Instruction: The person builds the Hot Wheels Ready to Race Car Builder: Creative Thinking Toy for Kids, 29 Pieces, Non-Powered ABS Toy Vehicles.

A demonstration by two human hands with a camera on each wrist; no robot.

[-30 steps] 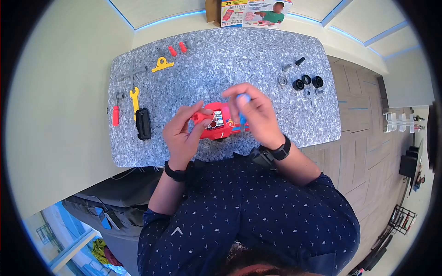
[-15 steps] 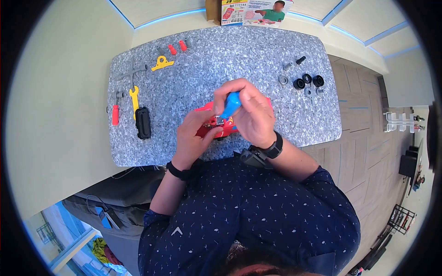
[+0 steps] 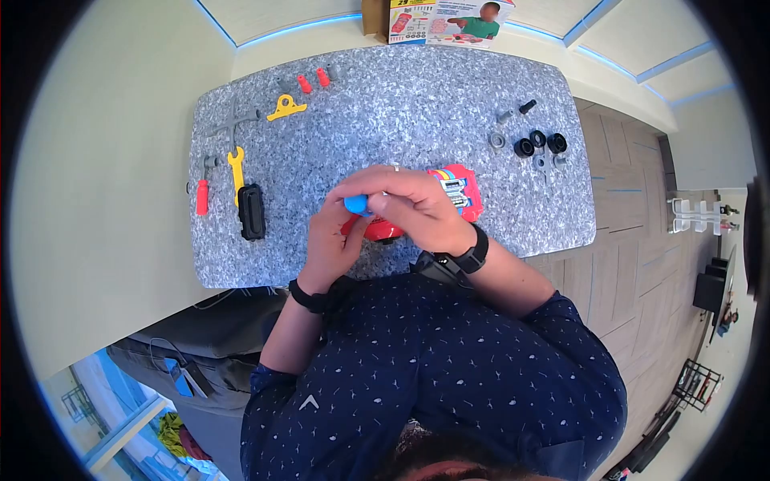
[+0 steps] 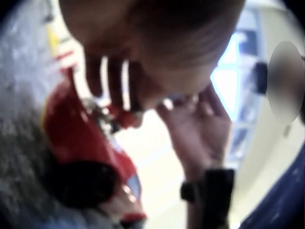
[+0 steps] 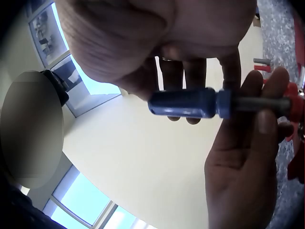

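Observation:
A red toy car lies in front of the person, partly covered by both hands. My right hand grips a screwdriver by its blue handle. In the right wrist view the screwdriver's grey shaft reaches into a small red plastic piece. Thumb and fingers of my left hand close round that piece, beside the shaft tip. In the left wrist view, blurred, the red piece sits over the car's silver part, above a black wheel.
At the table's left lie a yellow wrench, a black plastic part, a red-handled tool, a grey cross-shaped tool and a yellow part. Black wheels and grey pieces lie at the right. A box stands behind.
My right hand has moved left with the screwdriver, bringing it over the red piece. My left hand has shifted right with the red piece, over the car.

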